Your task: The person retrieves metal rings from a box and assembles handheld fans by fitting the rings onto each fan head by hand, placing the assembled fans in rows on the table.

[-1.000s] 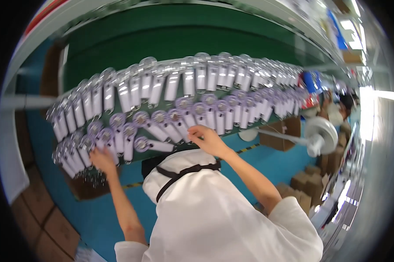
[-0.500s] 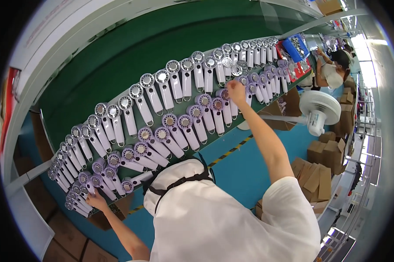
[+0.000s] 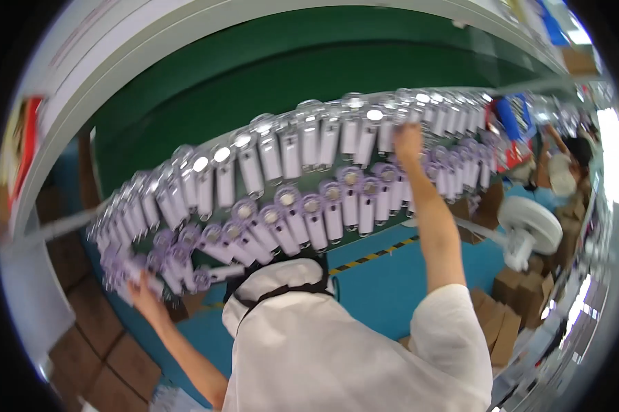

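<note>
Many white-and-lilac handheld fans lie in two long curved rows on a green work surface (image 3: 254,82). The far-row fans (image 3: 270,154) have shiny silver round heads; the near-row fans (image 3: 313,220) show purple rings. At the far row, towards the right, my right hand (image 3: 409,143) has its fingers bent down among the fan heads; what they pinch is hidden. My left hand (image 3: 143,294) is at the left end of the near row, with its fingers closed round the handle of a handheld fan (image 3: 132,266). Motion blurs both hands.
A blue bin (image 3: 508,118) and a red tray (image 3: 512,156) sit at the right end of the rows. A white electric fan (image 3: 529,225) stands on the right, near cardboard boxes (image 3: 522,295). Another person (image 3: 563,172) works farther right. Yellow-black tape (image 3: 374,256) marks the blue floor.
My right hand has moved from the near row to the far row. The whole view has shifted and blurred. My left hand stays at the left end of the near row.
</note>
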